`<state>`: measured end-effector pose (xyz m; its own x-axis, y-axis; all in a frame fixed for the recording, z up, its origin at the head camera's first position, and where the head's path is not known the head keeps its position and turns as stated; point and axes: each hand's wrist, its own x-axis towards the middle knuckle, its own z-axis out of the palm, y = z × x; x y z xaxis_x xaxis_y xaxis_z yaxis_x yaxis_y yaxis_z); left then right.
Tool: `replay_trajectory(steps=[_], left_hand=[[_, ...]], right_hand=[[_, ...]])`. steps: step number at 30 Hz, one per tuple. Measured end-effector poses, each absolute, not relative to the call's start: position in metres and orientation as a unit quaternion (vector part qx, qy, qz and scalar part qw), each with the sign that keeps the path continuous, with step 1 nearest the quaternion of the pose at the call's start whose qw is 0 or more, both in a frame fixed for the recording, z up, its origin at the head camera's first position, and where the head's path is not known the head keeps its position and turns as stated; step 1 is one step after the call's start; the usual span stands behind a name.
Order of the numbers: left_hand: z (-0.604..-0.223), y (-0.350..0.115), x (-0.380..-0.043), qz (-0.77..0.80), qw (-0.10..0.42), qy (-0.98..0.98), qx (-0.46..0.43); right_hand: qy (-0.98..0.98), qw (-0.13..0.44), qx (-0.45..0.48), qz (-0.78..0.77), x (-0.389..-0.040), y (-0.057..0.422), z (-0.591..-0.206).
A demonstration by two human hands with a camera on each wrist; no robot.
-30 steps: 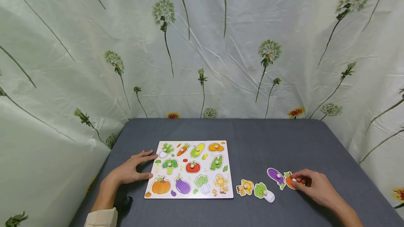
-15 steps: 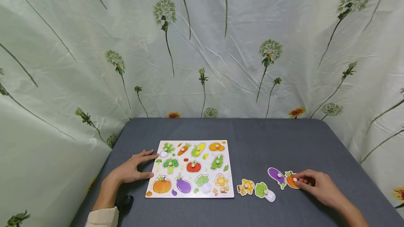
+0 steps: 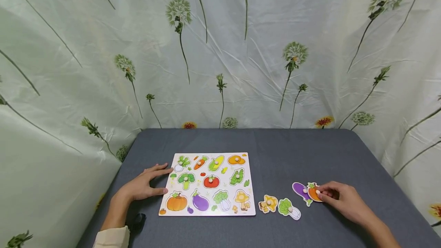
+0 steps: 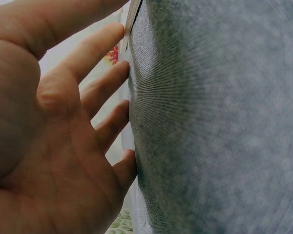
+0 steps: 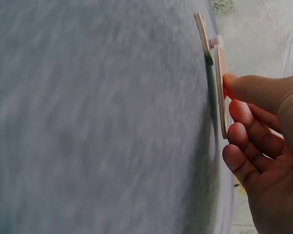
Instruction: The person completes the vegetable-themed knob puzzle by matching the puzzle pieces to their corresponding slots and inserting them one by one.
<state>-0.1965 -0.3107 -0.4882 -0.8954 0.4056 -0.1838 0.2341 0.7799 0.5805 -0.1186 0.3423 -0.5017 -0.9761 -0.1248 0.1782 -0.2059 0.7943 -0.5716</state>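
My right hand [image 3: 348, 198] pinches the knob of the orange pumpkin puzzle piece [image 3: 312, 193]. In the right wrist view this pumpkin piece [image 5: 219, 92] shows edge-on, with a thin gap between it and the cloth. It partly covers the purple eggplant piece [image 3: 299, 189] in the head view. The white vegetable puzzle board [image 3: 225, 196] lies left of centre. Along its left edge, my left hand [image 3: 141, 185] rests with fingers spread, fingertip and thumb at the board's side. The left wrist view shows these straight fingers [image 4: 95, 53] against the board's edge and the cloth.
A mushroom piece [image 3: 268, 204] and a bok choy piece [image 3: 288, 209] lie just right of the board. Grey cloth covers the table [image 3: 275, 148]. A dark object [image 3: 137, 223] is by the left wrist. Floral curtain [image 3: 248, 87] hangs behind.
The right hand has shifted slightly left and up in the head view, bringing the pumpkin piece over the eggplant piece's edge. My left hand and the board stay in place.
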Motion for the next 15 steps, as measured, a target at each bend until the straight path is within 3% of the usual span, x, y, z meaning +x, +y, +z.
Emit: replay_trajectory(steps=[15], left_hand=[[-0.489, -0.311, -0.197, 0.284, 0.15, 0.931, 0.173]], right_hand=[[-0.95, 0.071, 0.066, 0.296, -0.136, 0.324, -0.483]])
